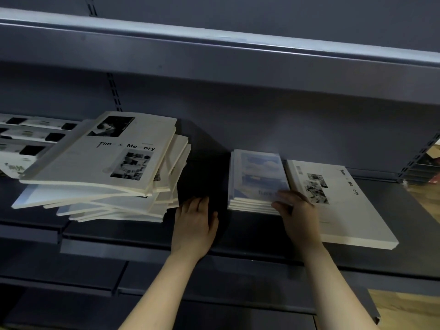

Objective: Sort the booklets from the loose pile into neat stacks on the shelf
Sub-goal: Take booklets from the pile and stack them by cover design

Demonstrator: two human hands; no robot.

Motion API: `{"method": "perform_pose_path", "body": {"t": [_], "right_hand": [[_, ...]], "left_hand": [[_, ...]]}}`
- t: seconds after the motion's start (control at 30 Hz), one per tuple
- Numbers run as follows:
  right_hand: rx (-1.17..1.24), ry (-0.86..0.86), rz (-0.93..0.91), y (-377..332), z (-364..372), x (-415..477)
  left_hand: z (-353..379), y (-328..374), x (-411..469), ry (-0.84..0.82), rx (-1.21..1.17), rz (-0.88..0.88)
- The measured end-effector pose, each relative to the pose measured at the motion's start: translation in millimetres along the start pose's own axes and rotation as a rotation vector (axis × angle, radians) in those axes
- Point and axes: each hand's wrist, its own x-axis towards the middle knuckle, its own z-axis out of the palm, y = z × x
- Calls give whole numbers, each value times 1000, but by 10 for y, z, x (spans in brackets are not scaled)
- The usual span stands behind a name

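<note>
A loose, fanned pile of booklets (102, 177) lies on the left of the dark shelf (238, 232), topped by a white "Time & Memory" booklet. To its right stands a neat stack of blue-cover booklets (258, 177). Beside that lies a single large white "Time & Memory" booklet (338, 206). My right hand (297, 210) rests on the near right corner of the blue stack, fingers touching its top cover. My left hand (195, 222) lies flat on the bare shelf between the pile and the blue stack, fingers straight, holding nothing.
More booklets (26, 136) lie in a row at the far left behind the pile. An upper shelf (214, 53) overhangs the work area. Wooden floor (404, 308) and some boxes (428, 163) show at the right edge. Lower shelf ledges run below.
</note>
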Motion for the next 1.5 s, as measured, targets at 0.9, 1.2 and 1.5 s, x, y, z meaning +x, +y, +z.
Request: {"method": "perform_pose_path", "body": {"t": [0.9, 1.2, 1.5], "right_hand": [[-40, -14, 35, -142, 4, -31], [-214, -8, -75, -497, -75, 104], [31, -121, -79, -975, 245, 101]], "left_hand": [[-64, 20, -11, -49, 2, 55], [-789, 338, -76, -57, -309, 422], [-1675, -234, 31, 242, -279, 231]]}}
